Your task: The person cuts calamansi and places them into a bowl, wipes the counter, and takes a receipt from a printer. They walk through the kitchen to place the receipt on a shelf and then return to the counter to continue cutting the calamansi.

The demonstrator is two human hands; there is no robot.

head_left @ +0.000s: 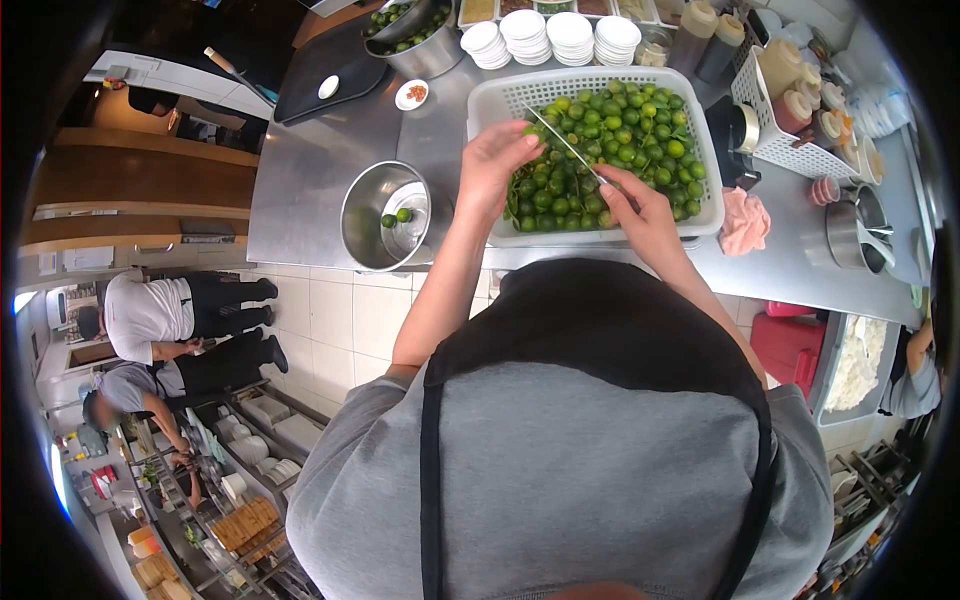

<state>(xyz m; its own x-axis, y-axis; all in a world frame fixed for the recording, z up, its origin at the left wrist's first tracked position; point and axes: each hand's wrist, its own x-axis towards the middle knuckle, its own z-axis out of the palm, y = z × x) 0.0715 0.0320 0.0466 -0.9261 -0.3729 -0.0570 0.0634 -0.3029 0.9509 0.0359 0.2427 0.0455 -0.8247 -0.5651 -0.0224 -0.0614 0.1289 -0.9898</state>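
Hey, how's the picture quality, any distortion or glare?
In the head view, strong wide-angle distortion bows the counter, with black corners; in the head view, bright reflections mark the metal bowl; in the head view, the green fruit and knife look fairly sharp.

From my remote seat I'm getting a soft grey shirt [600, 450], faintly mottled, its loose sleeves [345, 440] creasing into folds and stopping near the elbows! Over it I spot a black apron [600, 310], broad and rounded at the far edge, curving along the near one, with narrow black straps [432, 480] running down either side of the shirt. Past the sleeves, I see bare forearms [440, 280] and, beyond those, bare fingers [512, 138].
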